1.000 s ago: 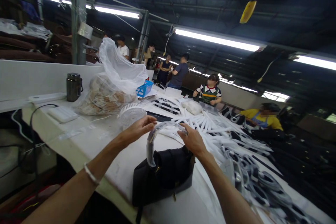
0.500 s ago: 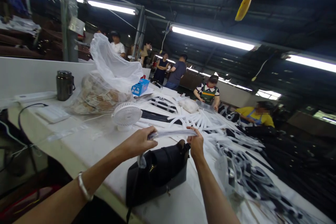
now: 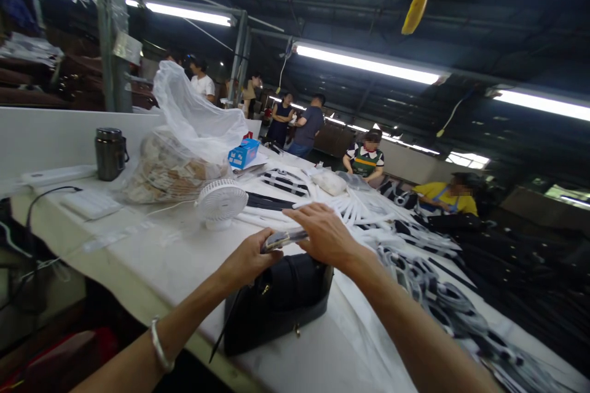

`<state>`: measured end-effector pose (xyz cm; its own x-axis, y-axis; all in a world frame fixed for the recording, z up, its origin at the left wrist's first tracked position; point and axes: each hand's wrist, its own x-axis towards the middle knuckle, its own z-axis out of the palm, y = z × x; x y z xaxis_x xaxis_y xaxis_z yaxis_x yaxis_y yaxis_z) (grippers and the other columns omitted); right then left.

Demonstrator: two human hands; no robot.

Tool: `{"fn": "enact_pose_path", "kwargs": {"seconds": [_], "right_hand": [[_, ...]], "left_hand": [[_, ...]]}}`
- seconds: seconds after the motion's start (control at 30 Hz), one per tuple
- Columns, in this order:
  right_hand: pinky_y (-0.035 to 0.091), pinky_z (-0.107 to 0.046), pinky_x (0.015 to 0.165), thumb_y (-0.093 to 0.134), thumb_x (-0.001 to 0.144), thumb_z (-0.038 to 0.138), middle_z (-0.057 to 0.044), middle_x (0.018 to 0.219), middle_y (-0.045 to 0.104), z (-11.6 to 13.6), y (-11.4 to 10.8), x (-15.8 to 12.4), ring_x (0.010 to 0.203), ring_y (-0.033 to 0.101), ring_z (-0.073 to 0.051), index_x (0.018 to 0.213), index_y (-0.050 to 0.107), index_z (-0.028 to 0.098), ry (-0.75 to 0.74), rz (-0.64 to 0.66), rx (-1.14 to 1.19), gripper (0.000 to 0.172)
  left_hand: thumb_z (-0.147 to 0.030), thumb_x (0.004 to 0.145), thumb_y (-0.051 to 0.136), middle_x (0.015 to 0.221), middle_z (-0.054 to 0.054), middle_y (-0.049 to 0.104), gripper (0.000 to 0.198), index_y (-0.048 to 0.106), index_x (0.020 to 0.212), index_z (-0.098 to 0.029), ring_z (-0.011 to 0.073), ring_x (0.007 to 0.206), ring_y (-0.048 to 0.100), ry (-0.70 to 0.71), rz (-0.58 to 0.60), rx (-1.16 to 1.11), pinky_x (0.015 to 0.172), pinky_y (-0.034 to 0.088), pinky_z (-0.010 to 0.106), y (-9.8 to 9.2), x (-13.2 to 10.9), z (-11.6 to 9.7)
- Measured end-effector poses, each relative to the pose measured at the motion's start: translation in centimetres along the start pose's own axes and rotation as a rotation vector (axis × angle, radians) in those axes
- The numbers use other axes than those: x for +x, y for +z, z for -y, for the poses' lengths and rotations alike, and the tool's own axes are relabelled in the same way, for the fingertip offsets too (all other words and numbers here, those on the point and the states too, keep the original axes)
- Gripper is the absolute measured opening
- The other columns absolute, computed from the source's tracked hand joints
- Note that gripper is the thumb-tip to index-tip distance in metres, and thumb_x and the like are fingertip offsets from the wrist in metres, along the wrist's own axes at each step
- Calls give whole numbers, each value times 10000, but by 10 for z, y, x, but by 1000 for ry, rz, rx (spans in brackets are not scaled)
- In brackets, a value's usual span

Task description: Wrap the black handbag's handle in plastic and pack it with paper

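A black handbag (image 3: 276,304) with small gold-coloured metal fittings lies on the white table in front of me. Above it is a strap wrapped in clear plastic (image 3: 286,237), apparently the bag's handle; its ends are hidden. My left hand (image 3: 251,256) pinches the strap's left end between thumb and fingers. Over the right end lies my right hand (image 3: 328,236), its fingers fairly straight and pointing left, the strap between them and the thumb. A thin black strip hangs at the bag's left side.
Beyond my hands stand a small white fan (image 3: 222,201), a plastic bag of tan pieces (image 3: 173,163), a blue box (image 3: 243,153) and a dark flask (image 3: 109,153). White strips and grey-black straps (image 3: 437,301) cover the right side. Several people are farther back.
My right hand has moved left along the strap and turned palm down over it. The plastic tail below my left hand no longer shows. My left hand still holds its end.
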<state>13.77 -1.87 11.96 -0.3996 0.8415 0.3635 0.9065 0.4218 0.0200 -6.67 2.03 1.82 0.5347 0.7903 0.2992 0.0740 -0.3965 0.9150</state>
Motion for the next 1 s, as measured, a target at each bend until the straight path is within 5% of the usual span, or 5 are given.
{"fn": "enact_pose_path", "kwargs": {"seconds": [0.07,0.17,0.53,0.8,1.0], "right_hand": [[446,-323,806,597,752,137,-40,892,735,7,14,10,876,663,-225,1100,677,276,122,-12,1,384],[429,-310,686,469,870,195,-69,826,728,-4,29,21,781,660,-236,996,686,231,281,-168,24,253],[436,-322,755,435,920,332,-64,880,727,-59,-7,84,808,647,-230,1040,692,228,322,-431,54,303],[466,-301,823,431,932,279,-41,969,743,-82,47,58,907,665,-204,995,703,233,279,-318,111,283],[465,-317,879,387,957,292,-67,1031,730,-91,45,63,966,654,-200,1039,691,202,281,-301,151,327]], "left_hand": [[-310,796,613,686,-60,459,160,531,842,-179,118,636,418,9,-49,11,600,342,232,6,-5,1],[-347,822,592,674,-57,456,176,538,829,-180,120,625,405,-31,-49,-36,590,333,237,17,-10,9],[-311,802,696,1006,42,660,387,578,1146,-179,177,951,601,105,17,-671,912,422,301,25,34,17],[-207,701,658,1020,58,660,358,596,1050,-162,200,961,620,1,-58,-588,894,460,322,41,31,61],[-291,798,572,899,47,683,173,642,910,-179,212,892,630,-65,-157,-64,856,481,332,44,21,67]]}}
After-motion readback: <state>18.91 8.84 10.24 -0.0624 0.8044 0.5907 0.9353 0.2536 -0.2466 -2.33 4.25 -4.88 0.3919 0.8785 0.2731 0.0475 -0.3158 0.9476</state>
